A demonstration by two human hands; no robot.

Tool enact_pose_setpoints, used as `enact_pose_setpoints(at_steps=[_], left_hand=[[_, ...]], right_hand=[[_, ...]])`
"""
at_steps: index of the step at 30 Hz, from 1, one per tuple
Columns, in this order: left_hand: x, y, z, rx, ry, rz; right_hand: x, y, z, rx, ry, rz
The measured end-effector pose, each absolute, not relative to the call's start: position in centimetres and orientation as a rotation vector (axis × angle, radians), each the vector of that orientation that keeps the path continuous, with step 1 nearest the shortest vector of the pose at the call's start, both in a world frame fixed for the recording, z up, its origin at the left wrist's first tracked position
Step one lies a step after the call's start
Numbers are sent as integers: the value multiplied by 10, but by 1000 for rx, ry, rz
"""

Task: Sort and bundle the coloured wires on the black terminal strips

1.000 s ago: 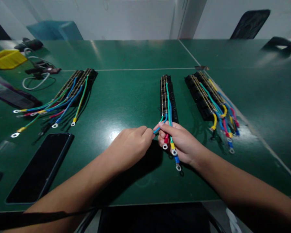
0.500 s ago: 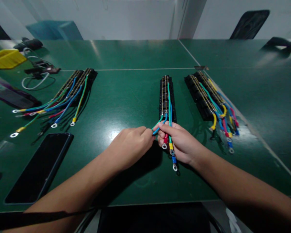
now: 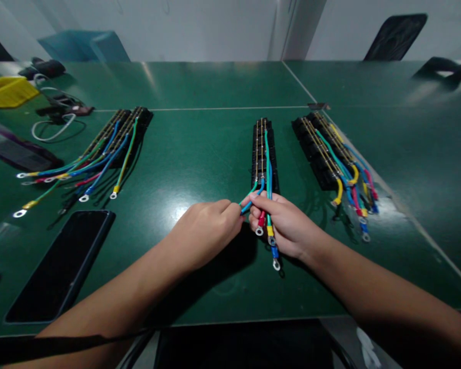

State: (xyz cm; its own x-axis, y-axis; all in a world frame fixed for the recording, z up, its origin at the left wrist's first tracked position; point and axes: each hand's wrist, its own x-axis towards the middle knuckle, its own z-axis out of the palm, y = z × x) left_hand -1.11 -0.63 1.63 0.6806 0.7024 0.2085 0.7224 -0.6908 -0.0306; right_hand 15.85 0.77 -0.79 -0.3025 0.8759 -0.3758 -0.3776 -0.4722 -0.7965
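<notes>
A black terminal strip (image 3: 257, 154) with brass-coloured rails lies lengthwise in front of me, its wires running toward my body. My left hand (image 3: 210, 225) is closed round a green wire and a blue wire (image 3: 247, 206), whose ends are hidden in the fist. Closed on the other wires just right of it, my right hand (image 3: 282, 220) has its thumb across the top. Below those fingers hang a red ring terminal (image 3: 260, 224), a yellow one (image 3: 270, 232) and a blue one (image 3: 275, 254). The hands nearly touch at the fingertips.
Wired strips (image 3: 322, 146) lie to the right, and more wired strips (image 3: 126, 136) to the left with ring terminals fanned out. A smartphone (image 3: 61, 266) lies at front left. Behind it are a plastic pouch (image 3: 17, 146), a yellow bin (image 3: 9, 92) and a white cable (image 3: 54, 138).
Both hands keep their grip on the wires in almost the same place. The whole view has shifted very slightly; nothing was let go or taken up.
</notes>
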Motion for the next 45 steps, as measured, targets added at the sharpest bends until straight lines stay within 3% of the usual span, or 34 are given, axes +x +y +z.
enact_pose_setpoints(at_steps=[45], left_hand=[[-9, -6, 15, -2845, -1274, -190]], right_hand=[[158, 8, -2, -1096, -740, 1896]])
